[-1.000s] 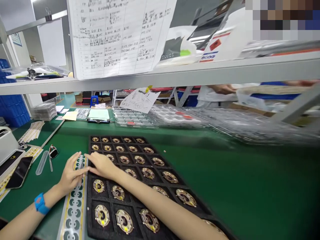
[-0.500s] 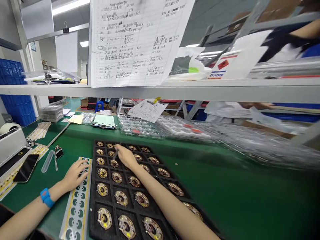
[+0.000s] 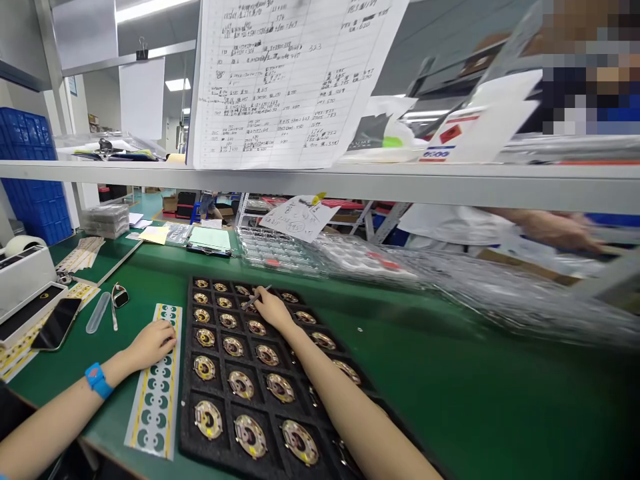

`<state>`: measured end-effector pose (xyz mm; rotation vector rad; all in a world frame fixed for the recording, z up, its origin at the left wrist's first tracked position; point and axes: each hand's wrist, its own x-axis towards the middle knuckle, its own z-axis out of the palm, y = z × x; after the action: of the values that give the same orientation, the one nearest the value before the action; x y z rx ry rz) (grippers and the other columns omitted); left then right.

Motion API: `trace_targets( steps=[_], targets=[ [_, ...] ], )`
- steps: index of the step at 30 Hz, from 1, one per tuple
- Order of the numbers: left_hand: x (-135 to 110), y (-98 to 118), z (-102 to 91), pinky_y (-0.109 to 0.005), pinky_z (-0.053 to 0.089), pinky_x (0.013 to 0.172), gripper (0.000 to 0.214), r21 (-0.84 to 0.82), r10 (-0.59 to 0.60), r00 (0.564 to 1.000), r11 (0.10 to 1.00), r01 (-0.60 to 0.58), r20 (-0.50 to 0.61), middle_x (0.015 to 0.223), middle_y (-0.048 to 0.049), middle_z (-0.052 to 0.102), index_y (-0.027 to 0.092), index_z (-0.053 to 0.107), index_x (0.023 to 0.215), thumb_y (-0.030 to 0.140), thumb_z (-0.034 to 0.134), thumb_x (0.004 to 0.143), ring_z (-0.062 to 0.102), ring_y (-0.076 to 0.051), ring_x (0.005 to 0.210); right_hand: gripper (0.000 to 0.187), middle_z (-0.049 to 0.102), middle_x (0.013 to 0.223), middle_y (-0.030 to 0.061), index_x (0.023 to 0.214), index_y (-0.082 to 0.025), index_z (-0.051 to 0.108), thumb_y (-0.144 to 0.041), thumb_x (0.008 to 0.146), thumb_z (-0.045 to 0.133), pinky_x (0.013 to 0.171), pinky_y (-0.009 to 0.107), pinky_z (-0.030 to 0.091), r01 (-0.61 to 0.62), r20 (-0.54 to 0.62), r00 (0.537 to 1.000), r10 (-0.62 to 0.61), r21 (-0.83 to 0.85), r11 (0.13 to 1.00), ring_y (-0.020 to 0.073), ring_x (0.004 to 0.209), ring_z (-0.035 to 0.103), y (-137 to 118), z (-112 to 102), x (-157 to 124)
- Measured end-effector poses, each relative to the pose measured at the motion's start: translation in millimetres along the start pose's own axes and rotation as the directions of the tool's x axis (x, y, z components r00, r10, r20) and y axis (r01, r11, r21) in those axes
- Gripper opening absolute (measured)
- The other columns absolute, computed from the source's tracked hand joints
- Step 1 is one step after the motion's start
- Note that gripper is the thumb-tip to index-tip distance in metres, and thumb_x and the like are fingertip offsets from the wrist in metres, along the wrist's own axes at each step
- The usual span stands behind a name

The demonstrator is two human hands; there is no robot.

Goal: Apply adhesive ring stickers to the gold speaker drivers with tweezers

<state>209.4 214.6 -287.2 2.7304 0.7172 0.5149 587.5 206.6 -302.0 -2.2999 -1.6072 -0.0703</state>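
Note:
My right hand (image 3: 273, 309) grips a slim dark pen-like tool (image 3: 250, 303) above the far rows of a black compartment tray (image 3: 186, 427). The tool slants, its lower end close to the round parts there. In the compartments lie gold-rimmed round parts, like watch cases, such as one nearby (image 3: 257, 327). My forearm hides some on the right side. Left of the tray, my left hand (image 3: 150, 343) rests on a white strip with yellow edges and rows of dark cut-out shapes (image 3: 154, 400). Its fingers are curled together; whatever they hold, if anything, is hidden.
A smartwatch (image 3: 120, 296), a clear plastic piece (image 3: 98, 313) and a phone (image 3: 57, 325) lie at left beside a white box (image 3: 27, 280). Clear plastic trays (image 3: 285, 250) line the back under a shelf (image 3: 300, 181). A person's hand (image 3: 563, 228) shows beyond, at right.
My right hand and the tool have moved right across the tray, and the tool lies flatter. My left fingers, spread before, are now curled in. The view has shifted slightly.

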Motion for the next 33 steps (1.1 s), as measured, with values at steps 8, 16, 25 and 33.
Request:
trace_targets(
  steps=[8,16,25,33],
  targets=[
    [0,2,-2.9,-0.033,0.048,0.085,0.021,-0.016,0.009,1.000,1.000,-0.009,0.009,0.093,-0.0063,0.062,0.019,0.059,0.083,0.023,0.042,0.094,0.058,-0.020,0.092,0.030,0.057,0.117,0.0085,0.120,-0.014,0.057,-0.034,0.098,0.060,0.084,0.040,0.054,-0.003,-0.013,1.000,0.002,-0.028,1.000,0.0215,0.099,0.060,8,3,4],
    [0,-1,-5.8,-0.034,0.048,0.088,0.022,-0.015,-0.003,1.000,1.000,0.003,0.001,0.095,-0.0060,0.063,0.020,0.059,0.082,0.024,0.041,0.094,0.058,-0.021,0.095,0.030,0.057,0.118,0.0086,0.120,-0.015,0.057,-0.034,0.098,0.061,0.086,0.040,0.054,-0.191,0.040,0.980,0.194,-0.069,0.979,0.0220,0.101,0.060,43,-17,-4],
    [1,0,-8.0,-0.036,0.048,0.086,0.025,-0.031,-0.014,1.000,0.999,0.015,0.010,0.096,-0.0064,0.062,0.020,0.058,0.083,0.029,0.037,0.095,0.058,-0.022,0.095,0.031,0.057,0.118,0.0094,0.121,-0.014,0.057,-0.034,0.098,0.060,0.086,0.041,0.054,-0.645,-0.068,0.759,0.648,-0.217,0.733,0.0221,0.101,0.060,142,-75,-71],
    [4,-6,-10.7,-0.037,0.047,0.083,0.031,-0.046,0.015,0.999,0.999,-0.013,0.048,0.098,-0.0065,0.062,0.020,0.058,0.086,0.037,0.034,0.094,0.059,-0.024,0.094,0.032,0.057,0.118,0.0109,0.120,-0.013,0.057,-0.035,0.098,0.060,0.085,0.039,0.054,-0.860,-0.125,0.492,0.861,-0.221,0.460,0.0217,0.100,0.060,184,-112,-121]
  ],
)
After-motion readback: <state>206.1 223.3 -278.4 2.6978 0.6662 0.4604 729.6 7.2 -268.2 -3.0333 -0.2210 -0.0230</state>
